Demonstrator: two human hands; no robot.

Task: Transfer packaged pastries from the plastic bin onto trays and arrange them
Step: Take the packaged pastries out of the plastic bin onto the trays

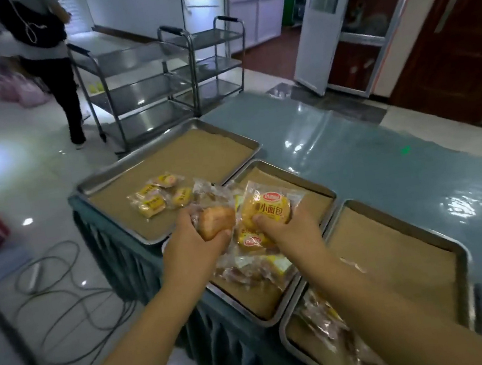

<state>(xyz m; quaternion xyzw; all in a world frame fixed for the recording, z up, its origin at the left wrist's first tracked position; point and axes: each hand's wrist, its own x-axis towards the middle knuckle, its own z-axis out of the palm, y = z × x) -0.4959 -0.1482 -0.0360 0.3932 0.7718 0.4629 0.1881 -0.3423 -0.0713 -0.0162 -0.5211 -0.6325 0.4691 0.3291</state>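
Observation:
Three metal trays lined with brown paper sit on a table covered in teal cloth. My left hand (193, 241) grips a clear-wrapped brown pastry (215, 220) above the middle tray (312, 185). My right hand (287, 228) pinches a yellow-labelled packaged bun (268, 206) over the same tray. A loose pile of wrapped pastries (254, 261) lies under both hands. The far tray (164, 137) holds several small yellow packets (160, 197). The near tray (459, 252) has wrapped pastries (325, 316) at its left end. No plastic bin is in view.
Two steel trolleys (156, 82) stand beyond the table. A person (42, 55) in dark clothes stands by them at the upper left. Cables (63, 299) lie on the tiled floor left of the table. An open door (331, 18) is at the upper right.

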